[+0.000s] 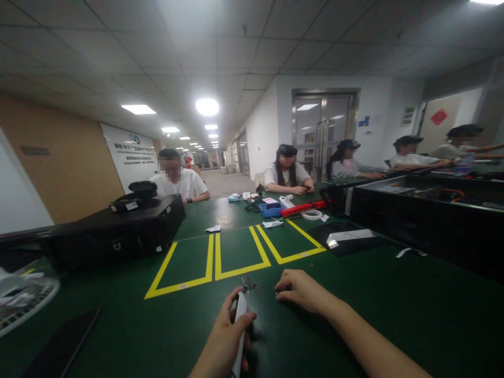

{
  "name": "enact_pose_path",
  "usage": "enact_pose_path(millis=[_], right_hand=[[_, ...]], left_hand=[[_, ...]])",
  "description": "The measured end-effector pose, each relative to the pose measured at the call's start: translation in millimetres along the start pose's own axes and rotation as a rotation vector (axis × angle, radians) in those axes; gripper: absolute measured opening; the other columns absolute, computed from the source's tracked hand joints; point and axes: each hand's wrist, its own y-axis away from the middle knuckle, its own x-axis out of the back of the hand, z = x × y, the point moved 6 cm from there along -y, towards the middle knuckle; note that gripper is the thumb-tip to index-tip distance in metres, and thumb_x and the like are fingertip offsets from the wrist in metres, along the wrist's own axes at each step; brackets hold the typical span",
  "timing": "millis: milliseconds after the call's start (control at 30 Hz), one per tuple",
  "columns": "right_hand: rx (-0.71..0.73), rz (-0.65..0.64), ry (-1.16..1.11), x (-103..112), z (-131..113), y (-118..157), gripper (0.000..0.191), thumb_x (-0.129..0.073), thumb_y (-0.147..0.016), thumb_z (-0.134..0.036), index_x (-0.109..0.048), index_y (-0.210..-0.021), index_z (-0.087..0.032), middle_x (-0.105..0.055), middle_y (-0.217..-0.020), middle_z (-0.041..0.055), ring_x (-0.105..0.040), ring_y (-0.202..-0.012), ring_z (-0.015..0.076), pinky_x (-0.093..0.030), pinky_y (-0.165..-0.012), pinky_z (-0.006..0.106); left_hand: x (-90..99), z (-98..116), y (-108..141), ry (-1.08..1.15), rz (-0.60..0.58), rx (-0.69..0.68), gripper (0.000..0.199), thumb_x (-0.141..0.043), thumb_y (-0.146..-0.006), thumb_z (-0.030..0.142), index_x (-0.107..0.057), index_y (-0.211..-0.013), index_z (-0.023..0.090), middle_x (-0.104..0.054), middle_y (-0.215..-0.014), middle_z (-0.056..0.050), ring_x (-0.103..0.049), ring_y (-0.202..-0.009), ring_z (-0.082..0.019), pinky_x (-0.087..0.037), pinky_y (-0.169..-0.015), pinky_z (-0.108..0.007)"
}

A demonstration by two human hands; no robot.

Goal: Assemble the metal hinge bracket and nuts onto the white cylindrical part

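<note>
Tool (241, 320) half-hidden in left hand (224, 333)
</note>
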Motion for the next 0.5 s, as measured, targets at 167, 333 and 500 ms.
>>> enact_pose_path(millis=[167, 333, 500], right_hand=[[0.023, 0.049, 0.024, 0.3, -7.3, -0.8, 0.007, -0.07, -0.072, -0.013, -0.074, -0.073, -0.019, -0.064, -0.076, 0.0018, -0.06, -0.069, 0.0163, -0.044, -0.061, 0.022], [0.042, 0.2, -0.024, 25.5, -23.1, 3.3, 0.007, -0.067, -0.075, -0.012, -0.07, -0.078, -0.017, -0.065, -0.078, 0.0018, -0.059, -0.069, 0.0153, -0.043, -0.062, 0.022], [0.34, 0.443, -0.149, 34.1, -65.7, 15.0, 0.006, -0.067, -0.075, -0.014, -0.067, -0.079, -0.019, -0.066, -0.076, 0.0005, -0.058, -0.073, 0.0164, -0.044, -0.07, 0.028]], left_hand=[[-2.2, -2.6, -3.4, -0.096, -0.004, -0.06, 0.063, -0.048, -0.081, 0.029, -0.021, -0.138, 0.02, -0.055, -0.085, -0.002, -0.048, -0.044, -0.008, -0.036, -0.03, -0.018], [3.8, -8.9, -7.9, -0.17, 0.076, -0.124, 0.063, -0.053, -0.079, 0.03, -0.028, -0.136, 0.019, -0.058, -0.084, -0.002, -0.047, -0.042, -0.006, -0.041, -0.041, -0.018], [4.3, -14.9, -11.2, -0.169, 0.077, -0.137, 0.064, -0.054, -0.076, 0.031, -0.031, -0.135, 0.018, -0.061, -0.095, -0.006, -0.047, -0.042, -0.006, -0.039, -0.041, -0.019]])
